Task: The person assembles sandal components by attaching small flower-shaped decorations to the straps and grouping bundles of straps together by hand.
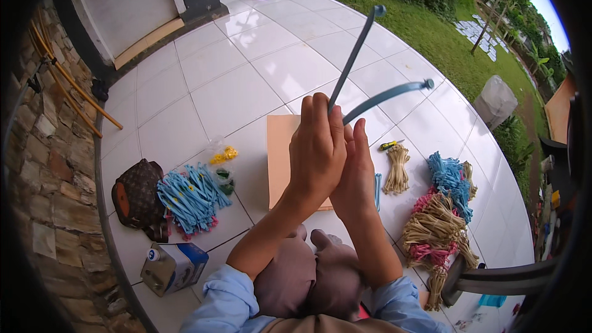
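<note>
My left hand (pixel 316 154) and my right hand (pixel 356 179) are pressed together in front of me, above a tan board (pixel 280 148). Between them they hold two blue strap ends (pixel 390 94), each tipped with a small round knob. One end rises nearly straight, while the other curves off to the right. Whether they belong to one folded strap is hidden inside my hands. Just beyond my right wrist, a few thin light-blue pieces (pixel 377 191) lie by the board. My knees (pixel 290 271) show below my forearms.
Left on the white tiles: a brown bag (pixel 137 194), a pile of light-blue strips (pixel 192 197), yellow pieces in clear plastic (pixel 223 155) and a metal can (pixel 174 268). Right: a beige cord bundle (pixel 396 169), a yellow-handled tool (pixel 390 145) and heaped beige, pink and blue bundles (pixel 435 225).
</note>
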A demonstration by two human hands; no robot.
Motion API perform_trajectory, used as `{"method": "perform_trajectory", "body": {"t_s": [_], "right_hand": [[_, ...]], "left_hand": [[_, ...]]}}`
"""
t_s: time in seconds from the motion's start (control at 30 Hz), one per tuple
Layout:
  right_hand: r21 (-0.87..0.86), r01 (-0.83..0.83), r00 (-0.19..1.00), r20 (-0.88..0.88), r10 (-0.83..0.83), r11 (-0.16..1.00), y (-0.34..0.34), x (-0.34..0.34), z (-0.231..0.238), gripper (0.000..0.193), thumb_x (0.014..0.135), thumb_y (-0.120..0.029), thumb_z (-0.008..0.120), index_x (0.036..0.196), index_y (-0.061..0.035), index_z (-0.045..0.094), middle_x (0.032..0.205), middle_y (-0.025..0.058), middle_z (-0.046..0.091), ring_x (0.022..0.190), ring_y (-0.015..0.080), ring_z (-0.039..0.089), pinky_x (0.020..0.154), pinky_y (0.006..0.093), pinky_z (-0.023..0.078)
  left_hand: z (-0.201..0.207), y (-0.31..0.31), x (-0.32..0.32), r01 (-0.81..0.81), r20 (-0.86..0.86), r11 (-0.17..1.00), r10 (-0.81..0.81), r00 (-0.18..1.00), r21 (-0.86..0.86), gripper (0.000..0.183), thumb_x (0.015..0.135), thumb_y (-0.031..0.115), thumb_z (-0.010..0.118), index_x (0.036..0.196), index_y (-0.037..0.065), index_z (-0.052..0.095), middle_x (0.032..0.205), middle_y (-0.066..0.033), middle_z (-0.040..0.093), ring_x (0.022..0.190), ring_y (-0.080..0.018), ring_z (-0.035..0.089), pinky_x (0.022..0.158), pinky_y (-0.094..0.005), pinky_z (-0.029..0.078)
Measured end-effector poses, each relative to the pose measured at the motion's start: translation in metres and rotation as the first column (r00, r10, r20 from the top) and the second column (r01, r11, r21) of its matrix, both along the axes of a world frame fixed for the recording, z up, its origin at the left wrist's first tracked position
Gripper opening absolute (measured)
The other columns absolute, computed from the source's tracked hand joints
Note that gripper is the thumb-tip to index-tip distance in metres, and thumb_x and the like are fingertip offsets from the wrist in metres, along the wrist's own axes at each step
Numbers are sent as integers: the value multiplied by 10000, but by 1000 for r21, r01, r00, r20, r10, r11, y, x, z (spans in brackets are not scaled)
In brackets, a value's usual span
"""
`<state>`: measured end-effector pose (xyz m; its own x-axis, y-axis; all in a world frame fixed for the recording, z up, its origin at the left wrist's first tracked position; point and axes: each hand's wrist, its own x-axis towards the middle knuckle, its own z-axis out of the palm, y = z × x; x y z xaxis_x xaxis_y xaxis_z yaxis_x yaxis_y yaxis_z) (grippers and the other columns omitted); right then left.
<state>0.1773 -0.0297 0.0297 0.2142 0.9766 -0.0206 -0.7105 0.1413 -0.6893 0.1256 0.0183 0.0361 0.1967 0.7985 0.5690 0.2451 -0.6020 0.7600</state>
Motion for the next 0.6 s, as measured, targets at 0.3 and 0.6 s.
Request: {"method": "perform_trajectory", "body": {"t_s": [0.3, 0.6], "right_hand": [[191, 331, 829, 410, -381, 924, 17, 26, 13, 391, 987, -299, 322, 1071, 43, 490, 1030, 187, 610, 884, 209, 623, 790, 314, 507], [34, 159, 393, 915, -94, 987, -10, 162, 23, 354, 948, -346, 451, 1007, -21, 577, 553, -50, 420, 463, 16, 312, 423, 192, 212]], "left_hand": [[-12, -17, 7, 172, 2, 984, -172, 985, 41, 200, 930, 199, 461, 966, 14, 393, 988, -161, 473, 1006, -303, 404, 868, -407, 323], [-11, 38, -66, -75, 381, 982, 3, 925, 172, 312, 957, 277, 345, 1068, -2, 430, 1045, -100, 477, 936, -167, 449, 863, -317, 352]]}}
